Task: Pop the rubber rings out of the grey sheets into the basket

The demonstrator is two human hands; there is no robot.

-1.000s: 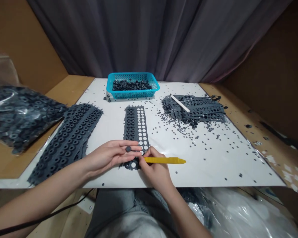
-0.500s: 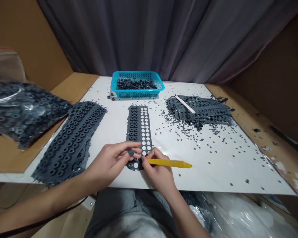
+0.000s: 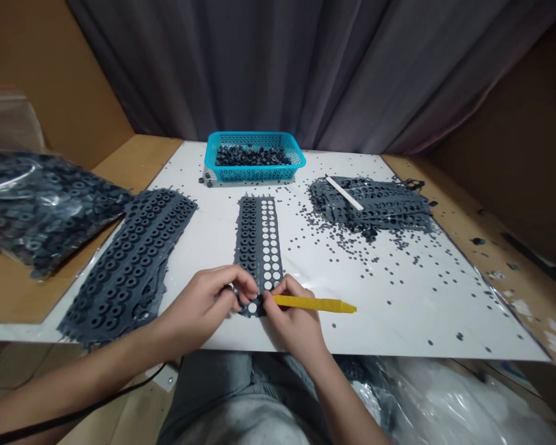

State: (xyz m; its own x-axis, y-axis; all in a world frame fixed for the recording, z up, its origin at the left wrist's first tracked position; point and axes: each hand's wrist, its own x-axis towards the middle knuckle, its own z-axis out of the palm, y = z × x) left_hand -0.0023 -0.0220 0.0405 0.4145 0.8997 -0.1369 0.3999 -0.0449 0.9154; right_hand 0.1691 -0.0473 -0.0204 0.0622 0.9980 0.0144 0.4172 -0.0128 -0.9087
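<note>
A narrow dark grey rubber strip lies lengthwise on the white board; its left rows still carry ring-shaped pieces, its right rows show empty round holes. My left hand is curled at the strip's near end, fingertips pinched on a small grey rubber piece. My right hand rests beside it on the strip's near right corner, fingers closed round a yellow flat tool that points right.
A turquoise basket of loose grey pieces stands at the back. A stack of full rubber strips lies left, emptied strips with a white stick back right. Small punched bits litter the board. A plastic bag of strips sits far left.
My left hand's fingers have curled from stretched flat into a pinch at the strip's near end. The right hand and yellow tool stay nearly still.
</note>
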